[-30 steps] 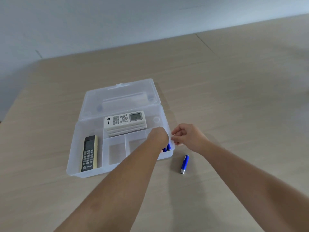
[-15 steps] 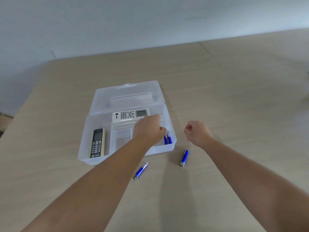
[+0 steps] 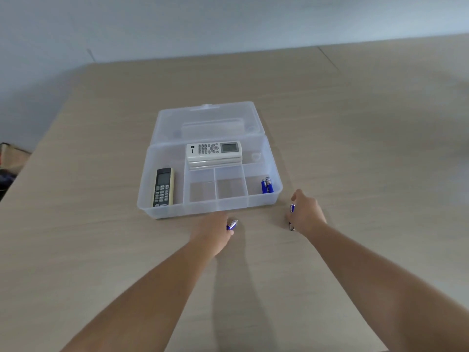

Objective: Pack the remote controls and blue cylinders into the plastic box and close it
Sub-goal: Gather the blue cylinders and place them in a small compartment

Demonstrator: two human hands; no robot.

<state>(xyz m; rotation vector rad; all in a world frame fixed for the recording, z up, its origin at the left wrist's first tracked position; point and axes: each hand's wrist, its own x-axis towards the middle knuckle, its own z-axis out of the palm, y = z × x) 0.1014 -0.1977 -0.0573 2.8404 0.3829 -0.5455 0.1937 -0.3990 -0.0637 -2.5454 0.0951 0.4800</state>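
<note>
The clear plastic box stands with its lid folded back. A stack of white remotes fills the rear compartment, and a black-and-cream remote lies in the left one. Two blue cylinders rest in the front right compartment. In front of the box, my left hand is closed on a blue cylinder on the table. To the right, my right hand wraps another blue cylinder, mostly hidden by the fingers.
Two small front compartments of the box hold nothing. The beige tabletop stretches to the wall behind. Dark clutter sits past the table's left edge.
Both hands moved back from the box to the table in front of it. The left hand closed on the left cylinder and the right hand on the right one.
</note>
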